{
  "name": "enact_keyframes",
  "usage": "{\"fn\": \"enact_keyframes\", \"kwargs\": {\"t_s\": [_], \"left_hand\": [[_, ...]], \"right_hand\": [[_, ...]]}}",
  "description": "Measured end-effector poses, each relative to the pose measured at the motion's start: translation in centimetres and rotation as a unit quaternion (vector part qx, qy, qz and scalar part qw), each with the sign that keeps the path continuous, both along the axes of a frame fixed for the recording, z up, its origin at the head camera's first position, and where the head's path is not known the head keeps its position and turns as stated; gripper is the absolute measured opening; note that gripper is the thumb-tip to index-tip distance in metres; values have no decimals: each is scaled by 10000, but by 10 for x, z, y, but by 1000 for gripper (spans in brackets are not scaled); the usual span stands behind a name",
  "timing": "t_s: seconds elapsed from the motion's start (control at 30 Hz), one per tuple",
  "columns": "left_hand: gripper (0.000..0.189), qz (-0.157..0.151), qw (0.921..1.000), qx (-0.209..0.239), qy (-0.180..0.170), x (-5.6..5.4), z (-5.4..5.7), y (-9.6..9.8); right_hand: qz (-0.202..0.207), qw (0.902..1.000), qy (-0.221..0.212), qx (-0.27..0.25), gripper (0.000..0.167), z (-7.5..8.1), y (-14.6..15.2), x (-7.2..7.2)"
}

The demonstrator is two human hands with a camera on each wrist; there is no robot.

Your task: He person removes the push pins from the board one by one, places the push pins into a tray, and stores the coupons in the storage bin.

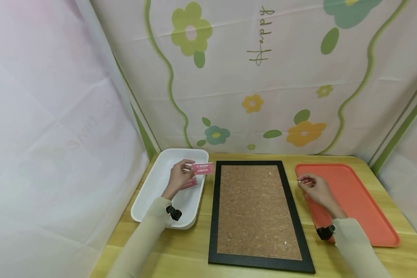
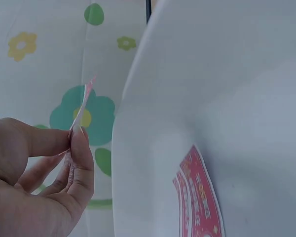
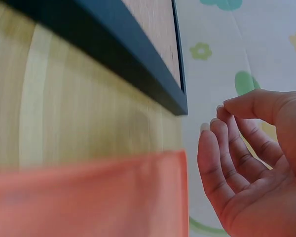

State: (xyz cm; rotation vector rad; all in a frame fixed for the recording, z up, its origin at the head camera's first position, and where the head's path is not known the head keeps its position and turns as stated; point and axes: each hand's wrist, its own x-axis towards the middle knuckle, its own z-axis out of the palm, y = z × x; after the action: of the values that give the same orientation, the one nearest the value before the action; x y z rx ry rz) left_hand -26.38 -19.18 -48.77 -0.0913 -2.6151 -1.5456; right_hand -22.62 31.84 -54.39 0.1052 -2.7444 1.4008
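My left hand [image 1: 179, 177] pinches a pink printed coupon [image 1: 202, 168] between thumb and fingers, over the right side of a white basin [image 1: 144, 200]. Seen edge-on in the left wrist view, the coupon [image 2: 80, 112] stands up from the fingertips. More pink coupons [image 2: 203, 197] lie overlapping inside the basin. Over the left edge of a red tray [image 1: 347, 193] is my right hand [image 1: 316, 188], thumb and index fingertips together, the other fingers loosely bent. A pale speck shows at those fingertips in the head view; I cannot tell whether they hold something.
A cork board [image 1: 257, 212] in a black frame [image 1: 213, 231] lies between basin and tray, with small shiny bits near its corners. All stand on a wooden table [image 1: 180, 251]. Flower-printed cloth [image 1: 229, 77] hangs behind, and pale cloth [image 1: 55, 135] closes the left side.
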Motion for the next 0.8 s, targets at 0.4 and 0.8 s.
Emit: {"fn": "enact_keyframes", "kwargs": {"t_s": [0.4,0.8], "left_hand": [[31,460,9965,-523,-468,0,-15,-37],[30,488,9890,-936,-1032,-4,-35,-56]], "right_hand": [[5,9995,100,305,27,-12,35,14],[-139,9991,-99,381,28,-25,62,27]]}}
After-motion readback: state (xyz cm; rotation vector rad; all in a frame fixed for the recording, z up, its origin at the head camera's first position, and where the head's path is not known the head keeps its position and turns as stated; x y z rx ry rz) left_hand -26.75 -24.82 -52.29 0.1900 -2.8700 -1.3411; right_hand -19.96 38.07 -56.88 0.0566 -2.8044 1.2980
